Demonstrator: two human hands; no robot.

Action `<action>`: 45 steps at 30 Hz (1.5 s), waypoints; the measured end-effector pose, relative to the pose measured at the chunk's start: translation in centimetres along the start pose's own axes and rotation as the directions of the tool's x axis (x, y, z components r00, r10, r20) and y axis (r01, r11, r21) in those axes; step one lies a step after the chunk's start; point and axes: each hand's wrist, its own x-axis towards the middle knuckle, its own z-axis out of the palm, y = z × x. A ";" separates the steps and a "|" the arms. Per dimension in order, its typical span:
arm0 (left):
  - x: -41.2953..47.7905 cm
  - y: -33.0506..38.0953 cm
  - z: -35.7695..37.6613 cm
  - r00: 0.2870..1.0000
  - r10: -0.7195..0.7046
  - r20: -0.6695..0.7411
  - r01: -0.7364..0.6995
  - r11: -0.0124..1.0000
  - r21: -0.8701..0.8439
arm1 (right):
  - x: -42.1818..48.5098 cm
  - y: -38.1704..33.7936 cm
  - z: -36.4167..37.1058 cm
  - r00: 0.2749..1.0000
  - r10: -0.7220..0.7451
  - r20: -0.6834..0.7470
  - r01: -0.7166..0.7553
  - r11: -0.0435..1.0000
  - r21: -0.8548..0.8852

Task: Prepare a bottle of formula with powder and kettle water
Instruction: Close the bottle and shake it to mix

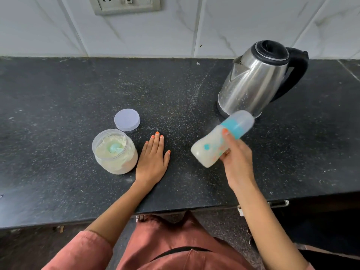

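Nearest us, our left hand lies flat on the dark counter, fingers straight and holding nothing, just beside the open powder jar. A teal scoop sits half buried in the powder. Our right hand grips the bottle around its body, thumb and fingers curled on it. The bottle is tilted and blurred, milky inside, its clear cap pointing towards the kettle. The jar's lid lies flat behind the jar. The steel kettle stands further back on the right, lid closed. A wall socket sits on the tiles beyond.
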 end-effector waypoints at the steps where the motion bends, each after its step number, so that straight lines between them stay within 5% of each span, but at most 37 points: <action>1: 0.0 0.0 0.0 1.000 -0.001 0.000 0.001 1.000 -0.002 | 0.4 -0.2 0.1 0.998 -0.011 -0.063 0.018 0.994 0.109; 3: 0.0 0.1 -0.1 1.000 -0.005 0.004 0.005 1.000 0.000 | 0.4 0.1 0.2 0.997 -0.005 -0.075 0.014 0.991 0.131; 8: 0.0 0.0 0.0 1.000 -0.009 0.012 0.009 1.000 -0.005 | -1.2 0.5 -0.6 0.985 0.076 0.152 -0.025 0.949 -0.313; 13: 0.0 0.1 0.0 1.000 -0.006 0.007 0.006 1.000 0.003 | 0.6 -0.9 -0.6 0.996 -0.007 -0.084 0.020 0.988 0.156; 19: 0.0 0.0 0.1 1.000 -0.011 0.012 0.011 1.000 0.007 | -1.5 0.4 -0.5 0.984 0.086 0.154 -0.034 0.950 -0.311; 24: 0.0 0.1 0.0 1.000 -0.005 0.003 0.005 1.000 0.000 | 0.6 -0.6 -0.4 0.995 0.032 -0.092 -0.016 0.985 0.170; 30: 0.0 0.0 0.0 1.000 -0.009 0.006 0.009 1.000 -0.004 | -1.1 0.2 -0.5 0.985 0.073 0.159 -0.026 0.959 -0.282; 35: 0.0 0.1 0.0 1.000 -0.004 0.000 0.004 1.000 0.006 | 0.6 -0.7 -0.6 0.995 0.002 -0.104 0.012 0.990 0.138; 37: 0.0 0.1 0.1 1.000 -0.005 0.000 0.005 1.000 0.004 | 0.3 -0.1 -0.5 0.994 0.000 -0.109 0.011 0.994 0.107; 41: -0.1 0.0 0.1 1.000 -0.006 0.000 0.006 1.000 0.002 | -1.5 1.1 -0.6 0.991 0.094 0.095 -0.061 0.952 -0.301; 45: -0.1 0.0 0.0 1.000 -0.008 0.001 0.008 1.000 0.002 | -0.1 -0.2 -0.6 0.998 0.029 -0.060 -0.026 0.999 0.045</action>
